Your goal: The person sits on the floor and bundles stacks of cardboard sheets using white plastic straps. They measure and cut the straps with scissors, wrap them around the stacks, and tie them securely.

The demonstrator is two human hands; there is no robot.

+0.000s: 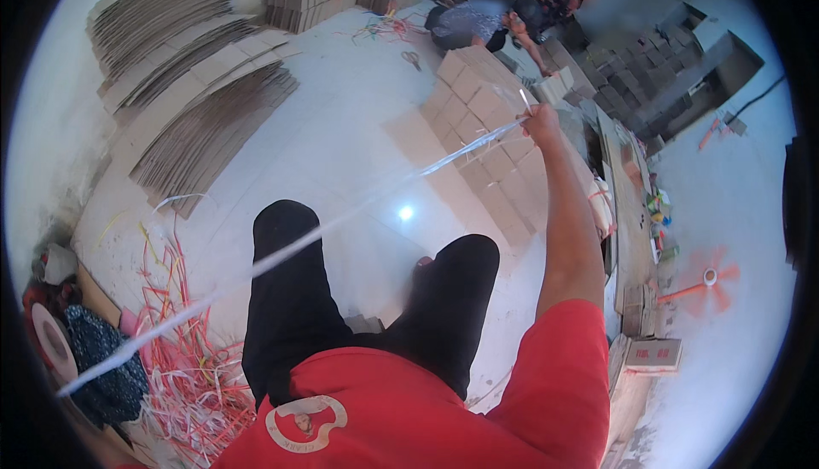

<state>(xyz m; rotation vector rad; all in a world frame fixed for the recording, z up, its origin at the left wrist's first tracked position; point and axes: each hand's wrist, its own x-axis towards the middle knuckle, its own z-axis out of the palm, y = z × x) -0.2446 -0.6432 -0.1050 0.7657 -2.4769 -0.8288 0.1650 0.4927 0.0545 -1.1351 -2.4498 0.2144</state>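
A long strip of whitish, see-through plastic strapping [341, 217] stretches diagonally across the view, from the lower left rim up to the right. My right hand [539, 123], on an outstretched arm, is closed around its upper end, and a short bit sticks up past the fingers. Beneath that hand stands a block of stacked brown cartons [482, 115], with some white strap ends on them. My left hand is out of sight; only part of the left forearm shows dimly at the lower left rim. The strip runs above my bent black-trousered knees, and its lower end is by that rim.
Tangled red and white straps [192, 384] cover the floor at the left, beside a tape roll [53, 341]. Flattened cardboard stacks [213, 119] line the far left. Scissors [412, 59] lie farther back. Two people [469, 23] work at the back. An orange fan [710, 277] stands right.
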